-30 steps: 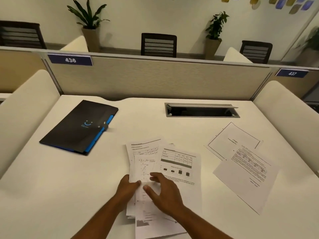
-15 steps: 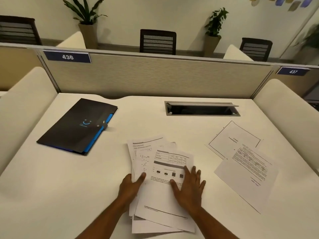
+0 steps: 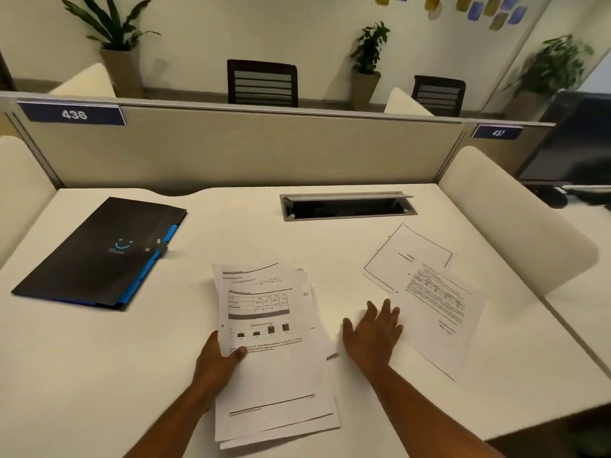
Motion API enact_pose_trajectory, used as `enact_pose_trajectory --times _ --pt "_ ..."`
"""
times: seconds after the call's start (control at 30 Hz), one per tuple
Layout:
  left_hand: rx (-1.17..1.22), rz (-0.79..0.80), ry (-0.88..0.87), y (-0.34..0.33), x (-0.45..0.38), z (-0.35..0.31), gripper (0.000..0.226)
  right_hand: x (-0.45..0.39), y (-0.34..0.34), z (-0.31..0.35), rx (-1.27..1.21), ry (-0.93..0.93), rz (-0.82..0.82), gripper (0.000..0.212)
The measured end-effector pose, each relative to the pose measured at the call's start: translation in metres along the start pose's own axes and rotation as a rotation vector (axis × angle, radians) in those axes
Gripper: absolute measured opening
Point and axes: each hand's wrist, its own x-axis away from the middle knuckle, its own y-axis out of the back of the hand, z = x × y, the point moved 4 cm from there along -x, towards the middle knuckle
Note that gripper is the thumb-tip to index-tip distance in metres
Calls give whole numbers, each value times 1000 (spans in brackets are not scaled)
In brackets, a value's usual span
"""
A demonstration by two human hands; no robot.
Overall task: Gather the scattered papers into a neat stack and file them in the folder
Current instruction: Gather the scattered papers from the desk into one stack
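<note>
Papers half gathered on the surface [image 3: 82, 375]

Left hand [image 3: 218, 361] pinches the loose stack [image 3: 271, 365]; right hand [image 3: 373, 335], fingers spread flat, touches two separate sheets [image 3: 439, 312]. Folder [image 3: 96, 256] lies closed, far left.

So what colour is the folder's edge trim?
Bright blue, on the black folder; it shows best in the head view.
</note>
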Motion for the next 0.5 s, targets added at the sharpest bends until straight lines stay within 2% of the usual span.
enact_pose_trajectory --times 0.13,0.3,0.5 --pt "-4 -40 -5 -1 2 -1 59 -9 -2 -36 59 -102 86 80" --pt "-4 -59 1 -2 5 0 61 10 5 -48 140 -53 -78 67" --pt "-2 -79 18 -4 7 0 58 19 9 -48 30 -9 -91 46"
